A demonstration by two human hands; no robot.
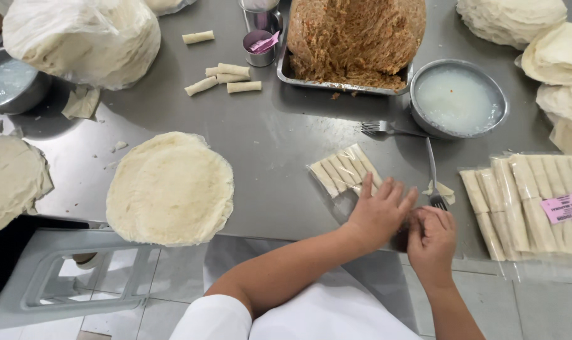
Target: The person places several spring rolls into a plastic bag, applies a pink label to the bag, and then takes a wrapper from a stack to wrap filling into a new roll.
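My left hand [379, 211] lies flat, fingers spread, on the near end of a clear bag of pale spring rolls [341, 170] at the table's front edge. My right hand [432, 239] is curled beside it, fingers pinched at the bag's corner, which is hidden between the hands. A fork [433, 173] lies just beyond my right hand, its tines touching my fingers. A small scrap of wrapper [445, 190] sits next to the fork.
A stack of round wrappers [171, 187] lies to the left. A tray of brown filling [355, 41] and a bowl of white paste [459, 99] stand behind. A second fork [387, 129], sealed roll packs [528, 201], loose rolls [226, 77] and more wrapper piles [84, 38].
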